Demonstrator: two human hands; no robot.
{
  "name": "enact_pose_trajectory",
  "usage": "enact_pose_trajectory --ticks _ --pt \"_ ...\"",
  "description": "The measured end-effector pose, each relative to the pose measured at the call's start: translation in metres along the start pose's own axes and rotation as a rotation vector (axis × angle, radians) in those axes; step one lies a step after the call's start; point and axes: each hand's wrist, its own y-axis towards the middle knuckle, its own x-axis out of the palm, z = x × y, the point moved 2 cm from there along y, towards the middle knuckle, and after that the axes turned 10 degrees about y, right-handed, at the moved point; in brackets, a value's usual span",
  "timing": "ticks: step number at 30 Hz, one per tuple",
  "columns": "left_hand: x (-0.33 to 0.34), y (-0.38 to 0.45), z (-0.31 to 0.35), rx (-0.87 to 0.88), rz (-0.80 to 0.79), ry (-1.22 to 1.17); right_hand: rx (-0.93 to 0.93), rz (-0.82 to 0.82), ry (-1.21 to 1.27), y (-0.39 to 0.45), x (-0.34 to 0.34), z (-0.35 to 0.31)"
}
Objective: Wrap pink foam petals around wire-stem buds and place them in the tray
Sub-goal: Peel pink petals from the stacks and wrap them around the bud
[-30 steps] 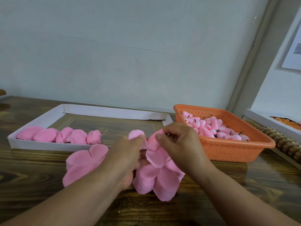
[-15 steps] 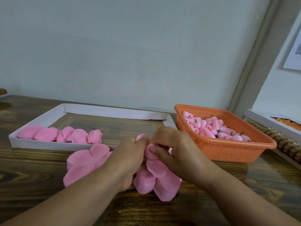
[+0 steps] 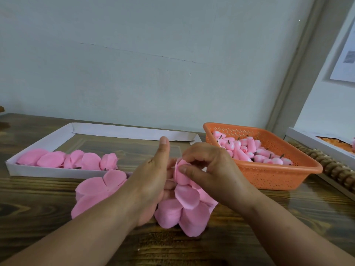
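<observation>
Above the bench, the left hand has lifted its thumb off while cradling the petal sheet from below. The right hand now pinches one petal inward, so wrapping proceeds; the tray waits beyond.

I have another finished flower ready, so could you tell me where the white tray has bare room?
The shallow white cardboard tray is bare across its middle and right, between the wrapped pink foam flowers lining its near-left wall and the orange perforated plastic basket. That near-left stretch is crowded.
</observation>
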Motion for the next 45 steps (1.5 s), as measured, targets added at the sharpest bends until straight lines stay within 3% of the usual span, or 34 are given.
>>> enact_pose_trajectory --ticks 5,13,21,27,36,41,45 --pt "-0.005 0.001 0.000 -0.008 0.060 -0.063 0.080 0.052 0.133 0.002 -0.002 0.004" --pt "-0.004 0.002 -0.002 0.039 -0.083 -0.194 0.228 0.119 0.424 0.004 -0.008 0.012" --pt "-0.001 0.001 -0.004 0.034 -0.019 -0.116 0.247 0.078 0.389 0.002 -0.005 0.012" --pt "-0.001 0.002 -0.005 0.042 0.039 -0.069 0.233 0.150 0.330 0.003 0.000 0.009" --pt "-0.005 0.003 -0.001 0.030 -0.210 -0.231 0.255 0.232 0.389 0.005 -0.012 0.017" --pt "-0.002 0.005 -0.004 0.159 -0.257 -0.112 0.282 0.259 0.464 0.006 -0.015 0.022" --pt "-0.001 0.004 -0.006 0.247 -0.108 0.148 0.287 0.268 0.473 0.006 -0.014 0.023"
